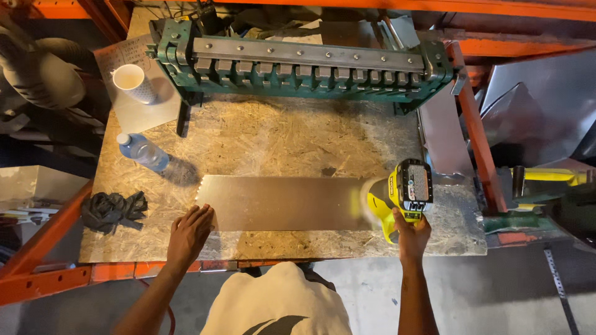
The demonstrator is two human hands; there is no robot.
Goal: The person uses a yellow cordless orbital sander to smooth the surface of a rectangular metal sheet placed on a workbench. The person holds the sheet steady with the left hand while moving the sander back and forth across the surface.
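A flat rectangular metal sheet [282, 202] lies on the chipboard bench top [292, 139]. My left hand [189, 231] rests flat on the sheet's near left corner, fingers spread. My right hand [412, 236] grips the handle of a yellow and black cordless power tool [402, 191]. The tool's spinning head, blurred, sits at the sheet's right end.
A green metal bending brake [304, 65] spans the back of the bench. A paper cup [130, 80] and a plastic water bottle [144, 152] stand at the left. Black gloves [113, 209] lie near the left edge. Orange rack beams [475, 127] frame the bench.
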